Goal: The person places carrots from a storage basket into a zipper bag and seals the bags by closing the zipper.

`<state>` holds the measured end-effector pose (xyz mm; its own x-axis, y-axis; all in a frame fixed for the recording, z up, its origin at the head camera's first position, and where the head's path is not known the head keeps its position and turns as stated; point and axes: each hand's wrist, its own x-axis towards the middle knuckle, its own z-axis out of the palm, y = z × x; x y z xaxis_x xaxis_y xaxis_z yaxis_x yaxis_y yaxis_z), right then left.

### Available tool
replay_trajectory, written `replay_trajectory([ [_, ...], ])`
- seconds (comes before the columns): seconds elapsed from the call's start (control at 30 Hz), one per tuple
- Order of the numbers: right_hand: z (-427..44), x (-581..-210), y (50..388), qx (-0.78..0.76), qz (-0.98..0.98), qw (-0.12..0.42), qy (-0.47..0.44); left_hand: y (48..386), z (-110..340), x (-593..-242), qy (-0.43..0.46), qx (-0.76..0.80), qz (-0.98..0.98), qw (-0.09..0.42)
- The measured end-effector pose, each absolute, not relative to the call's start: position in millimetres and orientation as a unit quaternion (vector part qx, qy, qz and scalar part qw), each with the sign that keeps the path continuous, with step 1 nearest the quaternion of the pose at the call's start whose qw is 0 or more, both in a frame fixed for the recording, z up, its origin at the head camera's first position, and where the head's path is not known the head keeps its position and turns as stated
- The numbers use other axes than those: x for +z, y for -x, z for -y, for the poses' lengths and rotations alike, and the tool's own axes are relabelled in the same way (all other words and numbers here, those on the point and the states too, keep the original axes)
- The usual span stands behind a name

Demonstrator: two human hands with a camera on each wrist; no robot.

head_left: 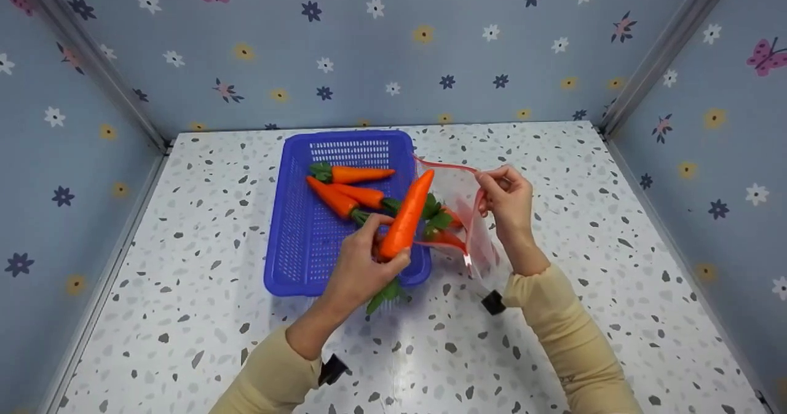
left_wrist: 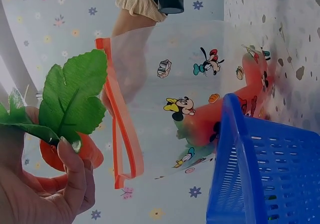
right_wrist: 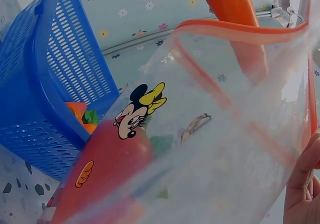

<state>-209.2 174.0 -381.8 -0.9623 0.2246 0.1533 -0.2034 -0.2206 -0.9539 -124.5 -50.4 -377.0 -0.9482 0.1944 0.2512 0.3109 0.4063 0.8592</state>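
Observation:
My left hand (head_left: 363,257) grips a carrot (head_left: 407,217) near its leafy end, holding it up over the right side of the blue basket with the tip pointing away. Its green leaves (left_wrist: 72,97) spread above my thumb in the left wrist view. My right hand (head_left: 509,199) pinches the red zip edge of a clear plastic bag (right_wrist: 215,124) printed with cartoon figures, and the bag's mouth gapes. Inside the bag lie carrots (left_wrist: 205,119), seen blurred through the plastic. In the right wrist view the held carrot (right_wrist: 230,4) is at the bag's rim; part shows through the plastic.
The blue basket (head_left: 280,217) stands left of the bag on a speckled white table (head_left: 203,242). Several carrots, one of them an upper carrot (head_left: 363,174), lie in it. Flower-patterned panels (head_left: 369,45) close off the back and both sides.

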Motion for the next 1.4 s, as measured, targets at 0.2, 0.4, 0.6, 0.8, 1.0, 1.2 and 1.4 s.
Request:
replay_trajectory([
  [0.2, -174.2, -382.3, 210.1, 0.782, 0.608, 0.136, 0.012, 131.9, 40.3, -373.0, 0.160, -0.492, 0.855, 0.037],
  [0.4, -175.0, -383.1, 209.3, 0.785, 0.603, 0.137, 0.010, 140.8, 30.7, -366.6, 0.155, -0.450, 0.880, 0.007],
  [0.6, -174.4, -383.4, 208.3, 0.785, 0.602, 0.143, -0.004, 151.0, 19.7, -356.7, 0.152, -0.398, 0.905, -0.021],
  [0.8, -173.8, -382.9, 207.0, 0.786, 0.602, 0.140, -0.001, 159.7, 7.2, -349.9, 0.154, -0.344, 0.925, -0.050],
  [1.0, -174.1, -382.9, 206.7, 0.779, 0.610, 0.143, 0.002, 169.4, -3.4, -347.0, 0.154, -0.320, 0.933, -0.063],
  [1.2, -174.3, -383.1, 206.6, 0.778, 0.611, 0.143, 0.000, 179.1, -8.5, -346.6, 0.147, -0.314, 0.936, -0.066],
  [1.4, -173.5, -383.9, 207.3, 0.783, 0.605, 0.145, -0.005, 187.7, -8.7, -348.1, 0.137, -0.320, 0.936, -0.049],
])
